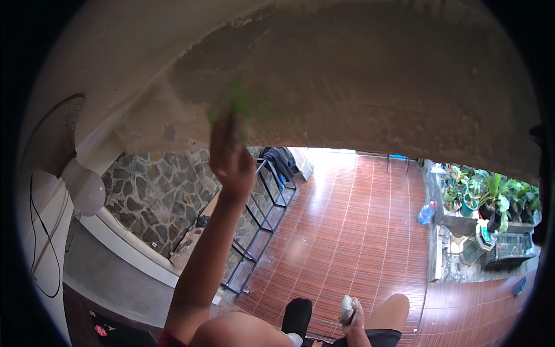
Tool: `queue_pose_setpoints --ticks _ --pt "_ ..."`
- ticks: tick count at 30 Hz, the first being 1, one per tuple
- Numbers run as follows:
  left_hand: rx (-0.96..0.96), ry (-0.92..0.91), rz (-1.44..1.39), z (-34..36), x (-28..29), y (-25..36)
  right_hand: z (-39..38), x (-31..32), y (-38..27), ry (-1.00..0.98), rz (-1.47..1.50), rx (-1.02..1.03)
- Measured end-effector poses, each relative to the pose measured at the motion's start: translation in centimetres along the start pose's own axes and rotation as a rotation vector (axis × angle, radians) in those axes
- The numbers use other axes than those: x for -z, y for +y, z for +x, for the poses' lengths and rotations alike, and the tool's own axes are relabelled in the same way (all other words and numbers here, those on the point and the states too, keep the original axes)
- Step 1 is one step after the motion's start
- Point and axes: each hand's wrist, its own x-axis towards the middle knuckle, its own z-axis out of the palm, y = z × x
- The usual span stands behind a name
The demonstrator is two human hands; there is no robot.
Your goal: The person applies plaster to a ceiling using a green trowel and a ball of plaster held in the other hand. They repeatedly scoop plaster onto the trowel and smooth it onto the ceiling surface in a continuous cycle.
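Observation:
My left hand (232, 156) is raised in front of a brown, patchy plastered surface (358, 75) that fills the upper part of the view. Its fingers are closed on a green thing (236, 98), smeared by motion so that its kind does not show. Whether the green thing touches the plaster, I cannot tell. Low down, between my knees, my right hand (355, 321) is closed around a whitish-grey lump (347, 309), perhaps a wadded rag or some paste. Below it lies the red-brown tiled floor (347, 231).
On the left, a white round lamp (87, 188) and a fan-shaped grey fitting (58, 130) hang near loose cables. A black metal frame (260, 220) stands beside the stone-clad wall (144, 196), with dark cloth (278, 165) on it. Potted plants (491, 194) and a blue bottle (426, 213) are on the right.

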Motion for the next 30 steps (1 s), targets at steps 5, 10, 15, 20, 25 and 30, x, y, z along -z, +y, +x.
queue_pose_setpoints --ticks 5,10,15,20,25,30 --pt "0.424 0.151 -0.070 0.8 -2.2 -3.4 0.2 -0.4 -0.8 0.025 -0.033 -0.037" --pt "0.089 -0.086 0.072 -4.8 -6.4 1.2 0.7 0.2 -0.4 -0.095 0.004 -0.075" --pt "0.008 -0.282 -0.057 -8.3 -2.5 3.6 0.7 0.3 -0.1 -0.043 -0.028 -0.121" --pt "0.372 0.021 -0.162 -7.8 1.1 1.6 -0.5 -2.0 -1.1 -0.007 -0.024 -0.082" --pt "0.406 0.176 -0.013 -6.2 -0.6 -3.5 -1.1 -3.9 -2.2 -0.184 0.065 -0.136" --pt "0.377 0.027 -0.005 -9.0 -5.2 -1.6 -0.6 -4.0 -1.3 -0.086 0.056 -0.094"
